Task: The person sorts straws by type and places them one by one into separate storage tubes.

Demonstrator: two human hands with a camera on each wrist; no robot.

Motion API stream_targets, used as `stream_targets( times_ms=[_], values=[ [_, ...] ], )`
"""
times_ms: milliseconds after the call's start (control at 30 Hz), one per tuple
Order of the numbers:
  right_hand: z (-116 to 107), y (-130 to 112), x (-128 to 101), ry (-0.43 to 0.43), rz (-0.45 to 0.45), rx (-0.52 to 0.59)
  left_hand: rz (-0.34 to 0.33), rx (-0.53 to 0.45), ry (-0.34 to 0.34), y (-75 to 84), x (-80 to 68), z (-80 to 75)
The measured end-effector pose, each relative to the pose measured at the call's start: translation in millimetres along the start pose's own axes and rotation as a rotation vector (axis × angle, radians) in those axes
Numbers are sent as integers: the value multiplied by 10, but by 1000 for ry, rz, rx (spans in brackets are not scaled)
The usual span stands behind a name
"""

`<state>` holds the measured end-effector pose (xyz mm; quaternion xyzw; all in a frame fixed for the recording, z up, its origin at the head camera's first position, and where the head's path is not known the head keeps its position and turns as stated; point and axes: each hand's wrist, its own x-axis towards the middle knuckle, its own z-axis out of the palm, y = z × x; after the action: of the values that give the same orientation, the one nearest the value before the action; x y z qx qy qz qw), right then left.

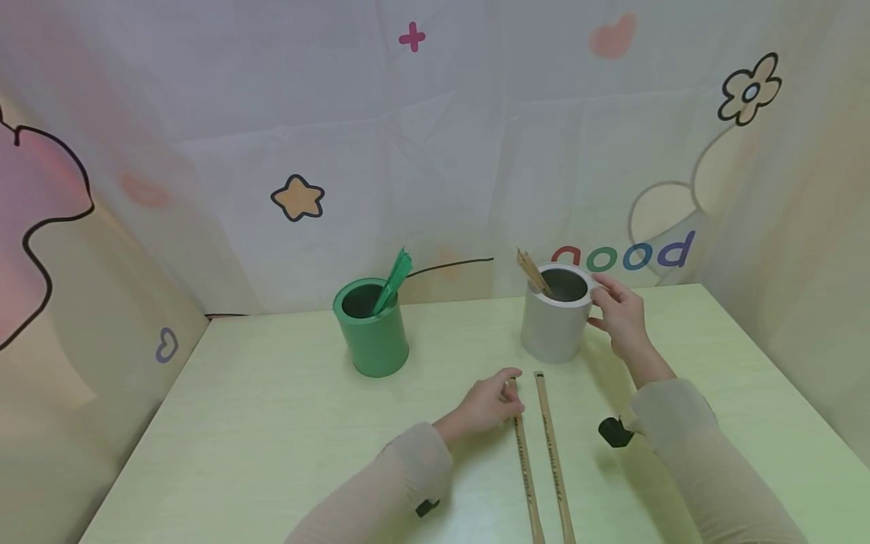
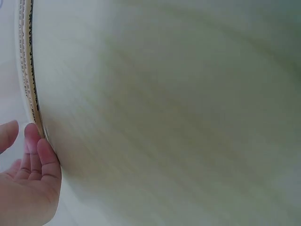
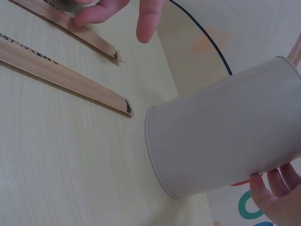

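Observation:
Two long, thin, brown paper-wrapped sticks with black print lie side by side on the table. My left hand [image 1: 485,404] is at the far end of the left wrapped stick [image 1: 525,468], one finger touching it and the others spread. The right wrapped stick [image 1: 553,457] lies apart from it. My right hand [image 1: 620,310] touches the outer right side of an upright grey cylindrical holder [image 3: 221,132] with its fingertips. Several brown sticks [image 1: 534,273] lean inside that holder. What the sticks are inside their paper is hidden.
A green cylindrical holder [image 1: 375,344] stands to the left, with green-wrapped sticks [image 1: 394,281] leaning in it. Behind the table [image 1: 238,423] hangs a printed cloth [image 1: 353,151], which also covers the sides.

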<state>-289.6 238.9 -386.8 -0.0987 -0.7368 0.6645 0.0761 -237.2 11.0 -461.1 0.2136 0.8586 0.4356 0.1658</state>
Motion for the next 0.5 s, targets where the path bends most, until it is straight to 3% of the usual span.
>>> stream_targets(
  times_ms=[500],
  values=[
    [0,2,0,0,-10,-21,21,139,17,-2,-6,51]
  ],
)
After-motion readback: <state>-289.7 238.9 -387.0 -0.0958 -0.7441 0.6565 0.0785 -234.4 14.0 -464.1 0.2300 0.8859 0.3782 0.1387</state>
